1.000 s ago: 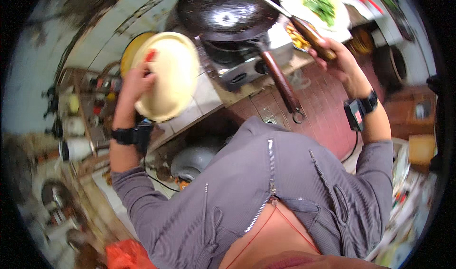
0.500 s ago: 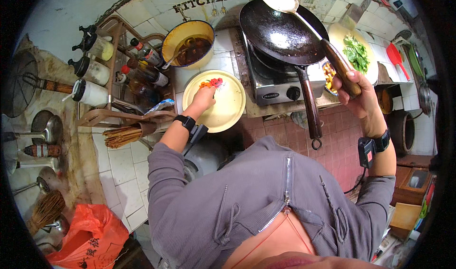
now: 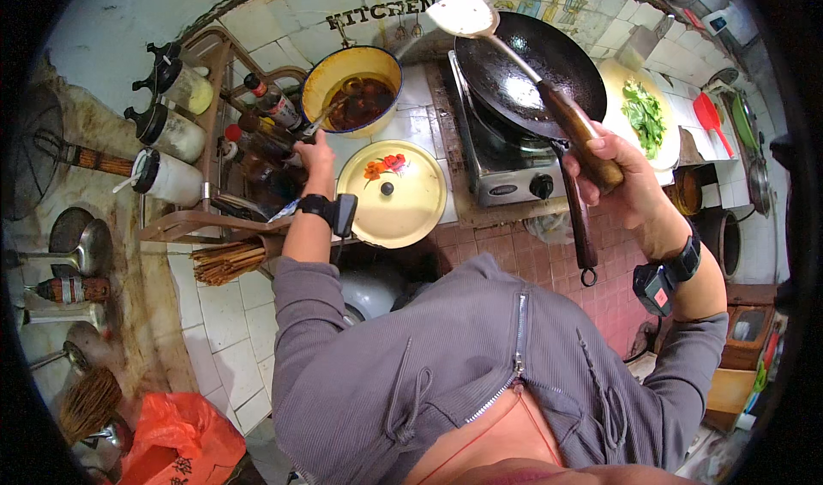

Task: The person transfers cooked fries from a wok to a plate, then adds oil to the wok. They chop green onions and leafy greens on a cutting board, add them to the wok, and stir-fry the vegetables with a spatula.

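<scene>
My left hand is closed around the end of the handle of a ladle, whose bowl sits in dark oil in a yellow enamel pot. Just below the pot lies a cream lid with red flowers and a black knob. In my right hand is a wok spatula, gripped by its wooden handle. Its pale metal blade is raised in front of the wall, left of the wok's rim. The black wok rests on a gas stove, its long handle toward me.
Left of the pot stands a brown rack with sauce bottles and seasoning jars. Chopsticks lie in a holder below it. Right of the wok are green leaves on a board and a red scoop.
My left hand has left the lid's knob and moved up and left to the ladle handle. The spatula in my right hand has shifted left and slightly down.
</scene>
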A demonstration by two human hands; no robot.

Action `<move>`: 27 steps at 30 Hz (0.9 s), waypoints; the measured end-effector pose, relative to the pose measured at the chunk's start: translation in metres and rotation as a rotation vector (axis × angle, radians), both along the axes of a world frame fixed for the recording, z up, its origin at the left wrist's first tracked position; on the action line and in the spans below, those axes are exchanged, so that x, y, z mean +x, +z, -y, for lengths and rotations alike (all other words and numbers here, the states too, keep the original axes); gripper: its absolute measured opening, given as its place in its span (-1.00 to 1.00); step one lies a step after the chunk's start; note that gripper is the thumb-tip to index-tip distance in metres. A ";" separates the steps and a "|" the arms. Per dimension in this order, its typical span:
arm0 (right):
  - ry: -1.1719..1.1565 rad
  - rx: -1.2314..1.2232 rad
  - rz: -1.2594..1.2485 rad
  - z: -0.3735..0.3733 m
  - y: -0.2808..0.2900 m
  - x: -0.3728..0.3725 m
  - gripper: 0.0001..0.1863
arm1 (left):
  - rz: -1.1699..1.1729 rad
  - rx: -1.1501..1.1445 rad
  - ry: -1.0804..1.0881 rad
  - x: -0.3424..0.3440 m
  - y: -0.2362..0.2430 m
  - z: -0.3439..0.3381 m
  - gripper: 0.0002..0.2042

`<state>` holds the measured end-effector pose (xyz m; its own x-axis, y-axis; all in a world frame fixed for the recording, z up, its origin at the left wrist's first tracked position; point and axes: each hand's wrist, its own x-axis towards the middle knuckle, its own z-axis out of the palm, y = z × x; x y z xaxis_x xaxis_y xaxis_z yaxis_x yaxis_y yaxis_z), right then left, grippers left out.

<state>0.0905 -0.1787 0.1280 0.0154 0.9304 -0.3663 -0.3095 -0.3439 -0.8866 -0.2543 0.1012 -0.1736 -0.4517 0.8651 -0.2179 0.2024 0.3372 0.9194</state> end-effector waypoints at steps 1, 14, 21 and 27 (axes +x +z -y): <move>0.000 -0.015 -0.030 -0.004 -0.001 -0.007 -0.67 | -0.031 -0.064 0.025 -0.002 0.009 -0.008 -0.46; 0.072 -0.152 -0.098 -0.072 -0.076 -0.099 -0.74 | 0.406 -0.245 -0.010 0.018 0.059 -0.057 -0.85; 0.005 -0.151 0.029 -0.105 -0.120 -0.112 -0.74 | 0.269 -0.220 -0.083 0.012 0.089 -0.029 -0.69; 0.014 -0.192 0.154 -0.140 -0.144 -0.117 -0.76 | 0.294 -0.079 -0.097 0.002 0.142 -0.015 -0.78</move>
<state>-0.0264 -0.0386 -0.0161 0.0723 0.8444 -0.5307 -0.1699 -0.5139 -0.8408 -0.2524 0.1166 -0.0311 -0.2758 0.8763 -0.3951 -0.0336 0.4020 0.9150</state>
